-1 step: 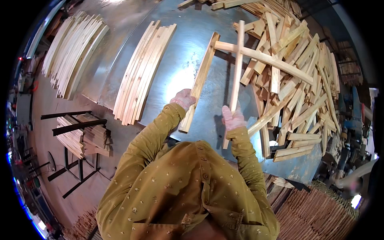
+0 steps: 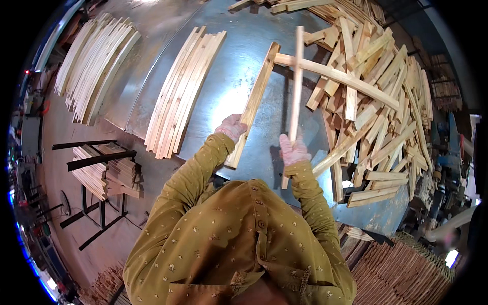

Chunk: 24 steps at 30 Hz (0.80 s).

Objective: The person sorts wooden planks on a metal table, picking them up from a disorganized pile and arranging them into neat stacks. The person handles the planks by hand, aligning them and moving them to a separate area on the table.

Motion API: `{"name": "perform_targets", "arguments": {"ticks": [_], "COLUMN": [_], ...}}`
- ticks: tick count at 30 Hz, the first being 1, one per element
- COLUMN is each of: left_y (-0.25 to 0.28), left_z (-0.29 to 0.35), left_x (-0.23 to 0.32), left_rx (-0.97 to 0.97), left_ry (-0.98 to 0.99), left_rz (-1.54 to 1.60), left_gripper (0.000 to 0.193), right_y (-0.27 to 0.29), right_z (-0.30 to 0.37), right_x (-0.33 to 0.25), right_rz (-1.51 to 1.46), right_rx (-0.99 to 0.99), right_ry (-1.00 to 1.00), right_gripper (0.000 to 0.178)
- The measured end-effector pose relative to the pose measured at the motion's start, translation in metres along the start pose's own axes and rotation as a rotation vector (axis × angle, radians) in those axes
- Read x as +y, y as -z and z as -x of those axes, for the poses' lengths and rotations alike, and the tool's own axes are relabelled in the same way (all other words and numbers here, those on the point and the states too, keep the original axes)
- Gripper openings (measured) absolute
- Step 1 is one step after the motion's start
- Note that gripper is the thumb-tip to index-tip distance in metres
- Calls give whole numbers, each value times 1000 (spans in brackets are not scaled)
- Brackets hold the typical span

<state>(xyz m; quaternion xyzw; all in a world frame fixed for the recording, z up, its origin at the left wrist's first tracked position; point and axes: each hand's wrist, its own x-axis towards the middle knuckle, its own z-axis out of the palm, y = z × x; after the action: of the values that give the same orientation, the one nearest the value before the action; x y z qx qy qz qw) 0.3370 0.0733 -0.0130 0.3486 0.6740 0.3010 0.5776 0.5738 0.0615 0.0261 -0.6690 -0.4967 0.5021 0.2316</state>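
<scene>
Wooden stick gripped by the left hand and paler stick gripped by the right hand, both reaching inward from near the tabletop's front edge, should handle light, stiff and hardly slippery, best balanced if held mid-length.

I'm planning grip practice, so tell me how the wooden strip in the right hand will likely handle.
The wooden strip is probably stiff, as no clear sag shows along it. It looks light, being slender and held in just the right hand. Gripped near one end, it may swing or dip at the other if the hold loosens.
</scene>
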Motion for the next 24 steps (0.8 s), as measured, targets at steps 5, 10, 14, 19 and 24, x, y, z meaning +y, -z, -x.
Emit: {"name": "perform_targets", "arguments": {"ticks": [5, 10, 14, 19, 24], "left_y": [37, 69, 71, 88, 200], "left_z": [32, 34, 45, 70, 104], "left_x": [-23, -63, -58, -69, -26], "left_rx": [138, 139, 218, 428, 722], "left_ry": [-65, -43, -23, -110, -85], "left_rz": [127, 349, 209, 242, -548], "left_gripper": [52, 50, 48, 48, 50], "right_y": [-16, 103, 175, 132, 86], "right_z": [-36, -152, -227, -185, -139], "right_x": [-48, -142, -103, -115, -105], "right_rz": [454, 1229, 1561, 1449, 1006], "right_rx": [197, 553, 296, 75, -46], "right_ry": [475, 585, 744, 355, 348], "right_gripper": [72, 68, 75, 95, 83]}}
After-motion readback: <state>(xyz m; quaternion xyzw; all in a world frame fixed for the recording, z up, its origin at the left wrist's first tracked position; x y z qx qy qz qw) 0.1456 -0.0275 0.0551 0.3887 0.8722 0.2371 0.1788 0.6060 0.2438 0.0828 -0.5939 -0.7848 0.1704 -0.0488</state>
